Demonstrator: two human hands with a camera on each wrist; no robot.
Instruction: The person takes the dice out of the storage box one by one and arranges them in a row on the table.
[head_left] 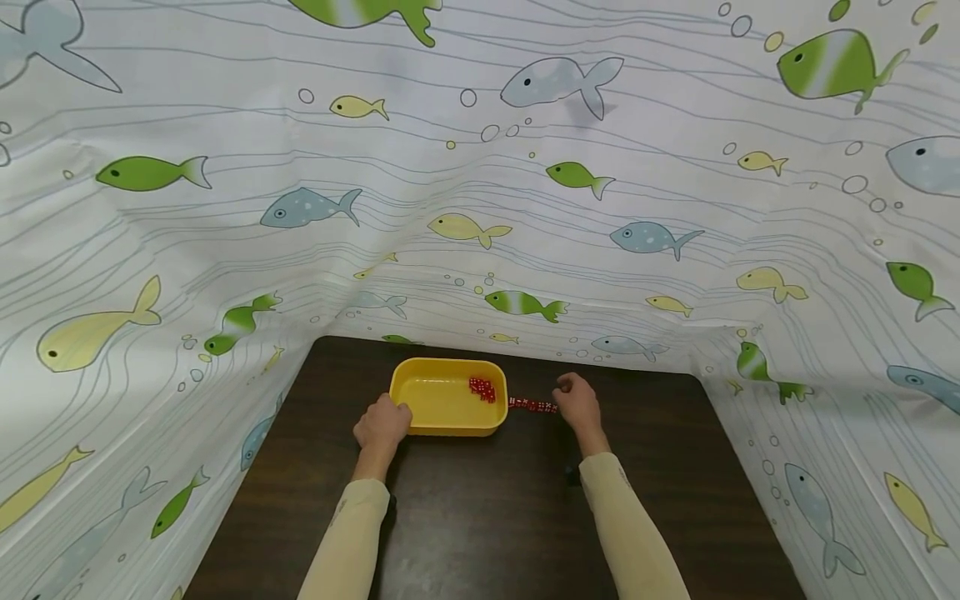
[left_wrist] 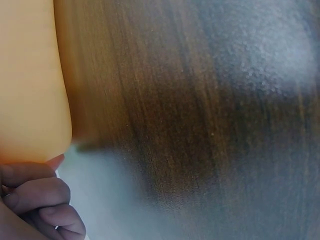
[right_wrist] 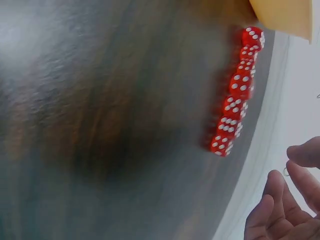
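A yellow rectangular tray (head_left: 450,431) stands at the far side of the table, and my left hand (head_left: 382,422) holds its left end. Curled fingers show against the tray wall (left_wrist: 30,80) in the left wrist view. Red dice with white pips (head_left: 483,388) lie heaped inside the tray at its right end. From the tray's right side a straight row of red dice (right_wrist: 232,110) runs along the table. My right hand (head_left: 579,404) is by the row's right end; in the right wrist view its thumb and forefinger come close together, loosely bent, with nothing between them.
The dark wood-grain table (head_left: 480,517) has a shiny surface. A white fish-patterned sheet (head_left: 420,275) rises as a wall behind the table and on both sides. A small dark object (head_left: 572,475) shows beside the right wrist.
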